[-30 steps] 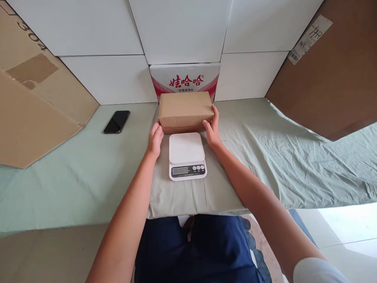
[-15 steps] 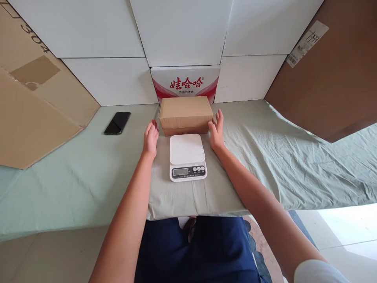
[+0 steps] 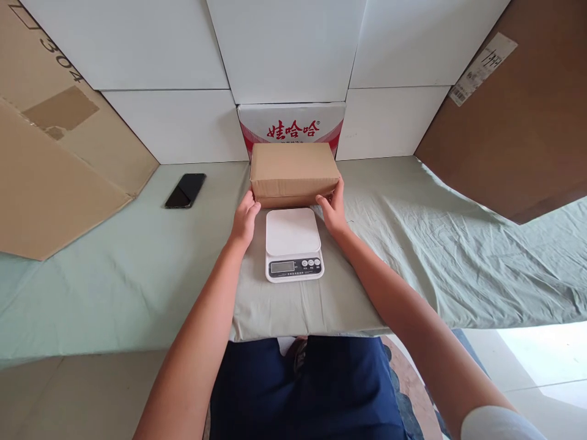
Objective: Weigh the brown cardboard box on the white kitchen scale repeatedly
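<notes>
A brown cardboard box [image 3: 294, 168] is gripped at its two ends, just behind a white kitchen scale [image 3: 293, 232]. At its left end is my left hand [image 3: 245, 217], thumb along the front face and the other fingers hidden at the side. On the opposite end, my right hand [image 3: 333, 209] has its thumb on the lower front and its fingers up the side. The scale's platform holds nothing, and its display looks blank. Whether the box's underside is off the cloth I cannot tell.
A black phone [image 3: 185, 190] lies on the green cloth [image 3: 137, 263] to the left. Behind stands a white and red printed carton [image 3: 291, 119] against white panels [image 3: 288, 49]. Large cardboard sheets flank the table, one at left [image 3: 68, 183] and one at right [image 3: 513, 134].
Both hands have closed in on the box's ends. The box looks slightly raised or tipped, covering more of the printed carton behind it. The scale and phone have stayed put.
</notes>
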{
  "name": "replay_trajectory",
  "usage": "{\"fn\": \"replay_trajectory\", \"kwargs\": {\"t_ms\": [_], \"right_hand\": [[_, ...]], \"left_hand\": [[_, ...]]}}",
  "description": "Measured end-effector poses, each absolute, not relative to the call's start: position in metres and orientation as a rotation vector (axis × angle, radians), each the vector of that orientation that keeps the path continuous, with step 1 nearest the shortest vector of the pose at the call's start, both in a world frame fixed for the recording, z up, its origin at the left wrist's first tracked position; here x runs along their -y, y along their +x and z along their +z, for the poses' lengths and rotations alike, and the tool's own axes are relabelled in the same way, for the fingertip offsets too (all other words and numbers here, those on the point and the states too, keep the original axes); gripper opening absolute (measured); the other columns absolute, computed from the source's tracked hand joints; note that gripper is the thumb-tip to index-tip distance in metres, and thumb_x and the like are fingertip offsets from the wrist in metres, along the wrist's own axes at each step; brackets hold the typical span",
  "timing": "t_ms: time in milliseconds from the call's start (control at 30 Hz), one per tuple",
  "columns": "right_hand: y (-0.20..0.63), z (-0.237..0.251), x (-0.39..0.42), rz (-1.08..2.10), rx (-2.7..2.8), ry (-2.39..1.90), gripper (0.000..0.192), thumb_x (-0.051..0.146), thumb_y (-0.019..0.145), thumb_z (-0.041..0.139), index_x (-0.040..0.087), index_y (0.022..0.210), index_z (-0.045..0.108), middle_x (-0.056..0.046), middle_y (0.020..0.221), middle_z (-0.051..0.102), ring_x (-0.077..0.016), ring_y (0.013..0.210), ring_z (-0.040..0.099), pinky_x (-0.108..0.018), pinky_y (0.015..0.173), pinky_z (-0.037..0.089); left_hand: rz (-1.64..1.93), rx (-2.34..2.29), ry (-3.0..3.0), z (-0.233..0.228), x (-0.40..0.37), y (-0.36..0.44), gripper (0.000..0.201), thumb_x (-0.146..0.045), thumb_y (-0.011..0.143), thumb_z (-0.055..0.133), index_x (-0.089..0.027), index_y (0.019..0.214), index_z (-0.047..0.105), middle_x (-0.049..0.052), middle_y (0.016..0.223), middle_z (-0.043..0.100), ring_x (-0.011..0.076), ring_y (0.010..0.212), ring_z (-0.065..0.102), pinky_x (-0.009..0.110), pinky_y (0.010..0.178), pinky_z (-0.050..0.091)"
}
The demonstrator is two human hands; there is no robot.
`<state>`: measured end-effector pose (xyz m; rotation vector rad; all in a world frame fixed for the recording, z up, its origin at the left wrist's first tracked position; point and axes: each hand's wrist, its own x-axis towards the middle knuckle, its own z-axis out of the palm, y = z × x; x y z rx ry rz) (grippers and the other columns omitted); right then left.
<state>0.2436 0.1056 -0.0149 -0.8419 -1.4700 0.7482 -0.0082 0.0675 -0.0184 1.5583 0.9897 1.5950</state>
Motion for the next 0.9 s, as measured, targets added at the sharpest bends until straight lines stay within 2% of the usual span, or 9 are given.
{"fn": "replay_trajectory", "kwargs": {"t_ms": [200, 300, 367, 567, 800, 900], "right_hand": [[0.242, 0.007, -0.064, 0.580, 1.534, -0.742, 0.090, 0.072, 0.091, 0.054, 0.043, 0.165, 0.011, 0.001, 0.178, 0.020, -0.0326, 0.165, 0.024, -0.061, 0.134, 0.029], [0.246, 0.003, -0.030, 0.612, 1.564, -0.763, 0.091, 0.071, 0.093, 0.054, 0.044, 0.166, 0.007, 0.001, 0.179, 0.017, -0.0329, 0.167, 0.019, -0.063, 0.134, 0.029], [0.251, -0.005, -0.009, 0.671, 1.572, -0.783, 0.092, 0.070, 0.094, 0.053, 0.043, 0.166, 0.004, 0.000, 0.179, 0.016, -0.0332, 0.167, 0.021, -0.064, 0.133, 0.031], [0.263, -0.019, 0.026, 0.782, 1.581, -0.800, 0.090, 0.063, 0.095, 0.058, 0.043, 0.166, 0.007, 0.001, 0.180, 0.015, -0.0332, 0.166, 0.025, -0.063, 0.132, 0.034], [0.264, -0.018, 0.029, 0.771, 1.592, -0.826, 0.090, 0.066, 0.094, 0.057, 0.041, 0.167, 0.009, -0.002, 0.179, 0.019, -0.0350, 0.165, 0.028, -0.064, 0.131, 0.036], [0.265, -0.020, 0.032, 0.754, 1.602, -0.842, 0.089, 0.066, 0.095, 0.056, 0.041, 0.167, 0.009, -0.001, 0.180, 0.018, -0.0340, 0.166, 0.024, -0.063, 0.132, 0.035]], "left_hand": [[1.681, -0.923, 1.601, 0.001, -0.029, -0.005, 0.071, -0.057, 0.094, 0.064, -0.021, 0.153, 0.053, 0.014, 0.158, 0.057, 0.0352, 0.156, 0.043, 0.048, 0.129, 0.036], [1.729, -0.939, 1.564, -0.002, 0.005, -0.004, 0.073, -0.055, 0.093, 0.065, -0.020, 0.155, 0.052, 0.014, 0.159, 0.056, 0.0363, 0.159, 0.039, 0.048, 0.131, 0.032], [1.726, -0.964, 1.527, -0.008, 0.028, -0.004, 0.075, -0.054, 0.092, 0.067, -0.019, 0.156, 0.051, 0.015, 0.161, 0.055, 0.0378, 0.159, 0.037, 0.050, 0.131, 0.032], [1.695, -0.983, 1.427, -0.026, 0.076, -0.004, 0.073, -0.050, 0.092, 0.066, -0.021, 0.157, 0.051, 0.015, 0.165, 0.050, 0.0373, 0.161, 0.034, 0.052, 0.133, 0.030], [1.672, -0.996, 1.387, -0.029, 0.084, -0.003, 0.073, -0.049, 0.092, 0.065, -0.022, 0.158, 0.050, 0.014, 0.167, 0.048, 0.0377, 0.162, 0.030, 0.055, 0.132, 0.030], [1.667, -1.033, 1.360, -0.031, 0.087, -0.004, 0.074, -0.052, 0.091, 0.065, -0.021, 0.157, 0.051, 0.015, 0.167, 0.048, 0.0384, 0.162, 0.029, 0.056, 0.132, 0.029]]}}
